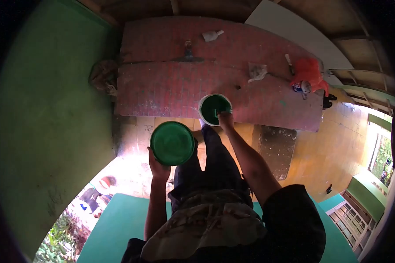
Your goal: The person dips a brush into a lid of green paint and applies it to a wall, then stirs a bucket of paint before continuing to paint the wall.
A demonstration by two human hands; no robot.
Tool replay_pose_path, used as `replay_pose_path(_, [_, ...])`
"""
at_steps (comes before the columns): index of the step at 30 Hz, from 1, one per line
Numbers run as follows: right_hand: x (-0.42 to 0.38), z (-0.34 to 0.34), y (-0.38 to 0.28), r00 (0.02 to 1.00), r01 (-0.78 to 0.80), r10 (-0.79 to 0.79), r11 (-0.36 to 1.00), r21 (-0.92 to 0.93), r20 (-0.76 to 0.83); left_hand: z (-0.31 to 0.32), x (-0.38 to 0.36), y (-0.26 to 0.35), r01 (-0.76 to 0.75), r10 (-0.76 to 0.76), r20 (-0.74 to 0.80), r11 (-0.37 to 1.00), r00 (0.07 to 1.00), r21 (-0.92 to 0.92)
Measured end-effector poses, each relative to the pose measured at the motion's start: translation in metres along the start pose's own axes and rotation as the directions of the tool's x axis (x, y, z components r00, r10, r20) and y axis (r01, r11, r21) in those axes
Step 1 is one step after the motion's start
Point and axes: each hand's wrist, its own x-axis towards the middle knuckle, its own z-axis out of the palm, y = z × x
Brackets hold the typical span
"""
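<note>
My left hand (pixel 159 165) grips the edge of a round green lid (pixel 172 143), its flat face turned up toward me. To the right and farther forward stands a white-rimmed bucket (pixel 200 115) with dark green paint (pixel 214 105) inside. My right hand (pixel 225 119) reaches over the bucket's near right rim with its fingers closed. A small pale-green shape shows by the fingertips inside the bucket; I cannot make out what it is.
The bucket is at the near edge of a worn reddish board table (pixel 162 87). On it lie a clear plastic bag (pixel 257 72), a white piece (pixel 212 36), a can (pixel 301 87) and a red plastic bag (pixel 308 72). A green wall (pixel 52 109) rises at left.
</note>
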Motion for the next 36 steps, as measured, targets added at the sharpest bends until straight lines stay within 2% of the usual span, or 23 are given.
replay_pose_path(1, [0.013, 0.009, 0.003, 0.997, 0.081, -0.08, 0.981, -0.176, 0.014, -0.005, -0.002, -0.006, 0.012, -0.012, -0.029, 1.0, 1.0, -0.019])
replay_pose_path(2, [0.021, 0.014, 0.002, 0.997, 0.074, -0.07, 0.983, -0.171, 0.034, 0.0, -0.009, -0.008, 0.037, -0.042, -0.073, 0.997, 0.996, -0.065])
replay_pose_path(4, [0.037, 0.026, 0.003, 0.998, -0.048, 0.052, 0.989, -0.143, 0.027, 0.014, -0.022, -0.013, 0.011, -0.005, -0.125, 0.999, 0.992, 0.044])
replay_pose_path(8, [0.062, 0.081, 0.046, 0.978, -0.206, 0.209, 0.955, -0.214, -0.005, 0.011, -0.029, -0.032, 0.016, -0.011, -0.288, 1.0, 0.958, 0.016])
replay_pose_path(10, [0.063, 0.064, 0.016, 0.917, -0.37, 0.353, 0.927, -0.065, -0.186, -0.004, -0.025, -0.044, -0.029, 0.023, -0.304, 1.0, 0.952, -0.012])
replay_pose_path(11, [0.061, 0.056, 0.009, 0.97, -0.231, 0.212, 0.958, -0.17, -0.12, 0.013, -0.031, -0.046, -0.113, 0.259, -0.26, 0.876, 0.93, 0.469])
replay_pose_path(14, [0.063, 0.065, -0.002, 0.929, -0.337, 0.328, 0.941, -0.031, -0.17, -0.003, -0.033, -0.053, -0.144, 0.31, -0.29, 0.868, 0.905, 0.475])
replay_pose_path(15, [0.067, 0.067, -0.005, 0.932, -0.332, 0.323, 0.943, -0.03, -0.166, -0.006, -0.036, -0.057, -0.19, 0.299, -0.335, 0.928, 0.894, 0.32])
replay_pose_path(16, [0.065, 0.069, -0.008, 0.968, -0.23, 0.227, 0.973, -0.024, -0.105, 0.005, -0.039, -0.051, -0.189, 0.3, -0.339, 0.927, 0.892, 0.323])
replay_pose_path(18, [0.061, 0.073, -0.011, 0.991, -0.127, 0.126, 0.992, -0.013, -0.042, 0.022, -0.041, -0.042, -0.202, 0.077, -0.451, 0.951, 0.889, -0.236])
replay_pose_path(19, [0.058, 0.077, -0.008, 0.997, -0.076, 0.076, 0.996, 0.035, 0.003, 0.022, -0.044, -0.044, -0.201, 0.074, -0.456, 0.951, 0.887, -0.236])
replay_pose_path(20, [0.056, 0.078, -0.005, 0.999, -0.025, 0.022, 0.996, 0.084, 0.044, 0.02, -0.046, -0.048, -0.201, 0.392, -0.333, 0.851, 0.857, 0.485])
replay_pose_path(21, [0.054, 0.079, -0.001, 0.999, -0.024, 0.02, 0.997, 0.079, 0.046, 0.018, -0.048, -0.051, -0.157, 0.539, -0.025, 0.29, 0.842, 0.944])
replay_pose_path(22, [0.049, 0.08, 0.004, 0.997, 0.01, -0.014, 0.999, 0.052, 0.08, 0.009, -0.049, -0.057, -0.154, 0.538, -0.031, 0.296, 0.842, 0.943])
replay_pose_path(23, [0.048, 0.079, 0.009, 0.992, 0.047, -0.05, 0.999, 0.025, 0.114, -0.002, -0.046, -0.063, -0.198, 0.473, -0.255, 0.715, 0.843, 0.671])
replay_pose_path(24, [0.051, 0.075, 0.015, 0.992, 0.051, -0.053, 0.999, 0.019, 0.116, -0.012, -0.046, -0.07, -0.231, 0.309, -0.418, 0.946, 0.854, 0.227])
replay_pose_path(25, [0.058, 0.067, 0.02, 0.951, 0.066, -0.022, 0.989, -0.131, 0.309, -0.006, -0.047, -0.07, -0.234, 0.309, -0.421, 0.947, 0.853, 0.22])
replay_pose_path(26, [0.061, 0.059, 0.02, 0.875, 0.109, 0.038, 0.956, -0.272, 0.483, 0.006, -0.049, -0.067, -0.178, 0.492, -0.276, 0.693, 0.826, 0.699])
replay_pose_path(27, [0.062, 0.052, 0.019, 0.875, 0.116, 0.034, 0.954, -0.277, 0.483, 0.015, -0.051, -0.065, -0.089, 0.572, -0.059, 0.227, 0.818, 0.97])
replay_pose_path(30, [0.062, 0.022, 0.002, 0.887, 0.119, 0.097, 0.897, -0.426, 0.451, 0.024, -0.053, -0.066, -0.125, 0.596, 0.001, 0.166, 0.803, 0.978])
replay_pose_path(34, [0.079, 0.026, 0.007, 0.957, 0.108, 0.034, 0.881, -0.461, 0.288, 0.018, -0.054, -0.075, -0.084, 0.575, -0.047, 0.199, 0.817, 0.976])
replay_pose_path(35, [0.086, 0.032, 0.013, 0.974, 0.142, -0.051, 0.894, -0.426, 0.219, 0.014, -0.052, -0.078, -0.14, 0.498, -0.315, 0.681, 0.808, 0.719])
replay_pose_path(36, [0.09, 0.038, 0.02, 0.981, 0.179, -0.132, 0.902, -0.393, 0.146, 0.009, -0.052, -0.081, -0.191, 0.292, -0.502, 0.951, 0.814, 0.243])
